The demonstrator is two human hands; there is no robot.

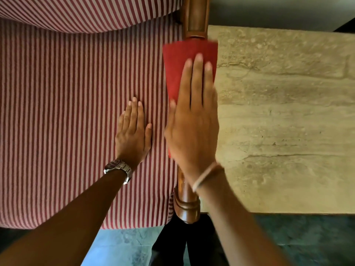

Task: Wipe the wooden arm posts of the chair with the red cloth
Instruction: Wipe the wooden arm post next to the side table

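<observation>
The chair's wooden arm (187, 200) runs from the bottom centre up to the top of the head view, along the right side of the striped seat cushion (67, 112). A red cloth (178, 62) lies over the middle of the arm. My right hand (192, 127) presses flat on the cloth, fingers straight and pointing away from me. My left hand (132, 131) rests flat and open on the cushion just left of the arm, a metal watch on its wrist. The stretch of arm under the cloth and hand is hidden.
A striped back cushion (86, 10) fills the top left. To the right of the arm is a beige stone floor (288, 121), with darker teal tiles (307, 239) near me. My dark trouser legs (172, 246) stand below the arm's front end.
</observation>
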